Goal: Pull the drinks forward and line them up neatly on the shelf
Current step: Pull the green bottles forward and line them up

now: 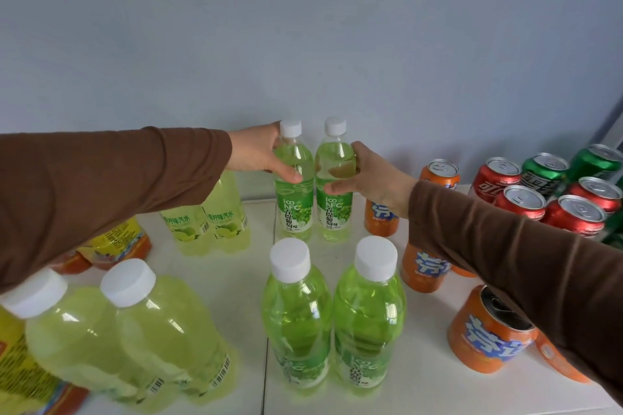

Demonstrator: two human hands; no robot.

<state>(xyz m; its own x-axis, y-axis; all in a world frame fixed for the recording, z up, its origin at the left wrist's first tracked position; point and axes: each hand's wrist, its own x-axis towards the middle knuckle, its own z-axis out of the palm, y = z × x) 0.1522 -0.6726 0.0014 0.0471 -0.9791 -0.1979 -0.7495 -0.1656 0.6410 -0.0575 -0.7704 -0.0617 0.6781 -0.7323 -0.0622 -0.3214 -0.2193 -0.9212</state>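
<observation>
Drinks at the back: our left hand point(259, 152) grips one green bottle point(292, 182), our right hand point(374, 178) grips its neighbour point(333, 178), both upright on the shelf point(249, 280).

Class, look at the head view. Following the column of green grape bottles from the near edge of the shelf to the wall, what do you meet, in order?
Front pair of green grape bottles → bare white shelf → back pair of green grape bottles, gripped by the left hand and right hand → grey wall.
</observation>
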